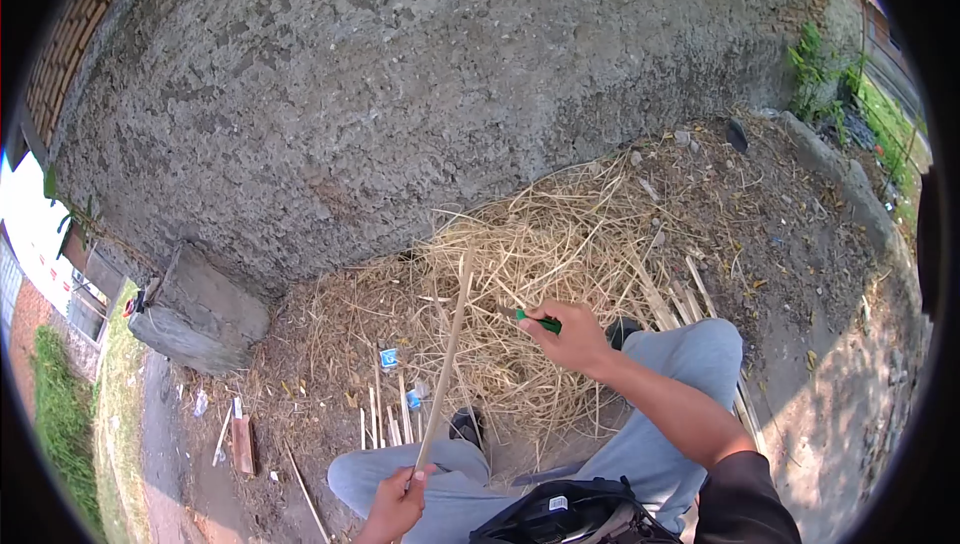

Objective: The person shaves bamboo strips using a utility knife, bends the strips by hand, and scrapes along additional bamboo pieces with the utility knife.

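Fingers of the left hand are clamping a long pale strip around 6:30, tip pointing 12-ish; right hand is curling tight round a green handle, roughly 5 o'clock, over straw.

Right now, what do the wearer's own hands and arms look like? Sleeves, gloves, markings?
Left hand and right hand are both ungloved. The dark, plain-looking right sleeve ends around the elbow, leaving the forearm bare. Any left sleeve is out of frame.
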### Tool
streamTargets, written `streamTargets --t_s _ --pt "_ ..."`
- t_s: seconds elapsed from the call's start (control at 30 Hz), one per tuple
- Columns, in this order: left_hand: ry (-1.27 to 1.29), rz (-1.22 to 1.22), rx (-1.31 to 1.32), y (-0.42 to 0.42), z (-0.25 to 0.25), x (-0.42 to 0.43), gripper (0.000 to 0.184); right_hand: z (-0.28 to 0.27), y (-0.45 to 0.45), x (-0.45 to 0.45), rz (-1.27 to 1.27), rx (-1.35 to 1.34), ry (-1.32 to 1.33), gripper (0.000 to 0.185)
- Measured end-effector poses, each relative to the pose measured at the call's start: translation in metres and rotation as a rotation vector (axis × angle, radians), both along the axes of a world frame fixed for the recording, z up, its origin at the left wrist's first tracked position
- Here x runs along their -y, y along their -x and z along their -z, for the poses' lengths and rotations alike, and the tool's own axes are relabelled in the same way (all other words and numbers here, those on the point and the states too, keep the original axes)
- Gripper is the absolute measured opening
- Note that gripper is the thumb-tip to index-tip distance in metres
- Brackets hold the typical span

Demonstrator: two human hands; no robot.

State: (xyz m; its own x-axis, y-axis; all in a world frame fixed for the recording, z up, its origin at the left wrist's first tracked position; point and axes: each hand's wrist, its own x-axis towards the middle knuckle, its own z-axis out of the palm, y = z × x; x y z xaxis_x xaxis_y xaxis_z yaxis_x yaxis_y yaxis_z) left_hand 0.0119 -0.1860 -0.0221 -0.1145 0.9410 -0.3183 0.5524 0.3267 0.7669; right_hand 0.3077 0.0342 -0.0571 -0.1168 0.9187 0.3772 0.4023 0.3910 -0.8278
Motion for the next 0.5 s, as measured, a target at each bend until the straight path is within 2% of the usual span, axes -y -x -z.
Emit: streamTargets --t_s 0.03,0.13,0.37,0.4,0.47,0.5 --pt "0.111 -0.029 0.107 -0.004 -0.004 -0.018 0.033 0.003 0.008 0.007 -0.103 -0.102 -0.109 0.024" --pt "0.149 -0.034 0.374 -0.018 -0.008 -0.072 0.03 0.006 0.022 0.022 -0.242 -0.104 -0.132 0.024" --pt "0.174 -0.142 0.712 -0.068 -0.015 -0.169 0.023 -0.003 0.026 0.017 -0.218 -0.125 -0.102 0.019" --pt "0.181 -0.142 0.716 -0.071 -0.01 -0.175 0.023 -0.002 0.025 0.014 -0.211 -0.135 -0.104 0.019" --pt "0.247 -0.115 0.937 -0.076 0.005 -0.186 0.023 -0.001 0.023 0.012 -0.202 -0.133 -0.096 0.019" --pt "0.261 -0.091 0.955 -0.079 0.012 -0.188 0.024 -0.002 0.022 0.013 -0.189 -0.127 -0.127 0.018"
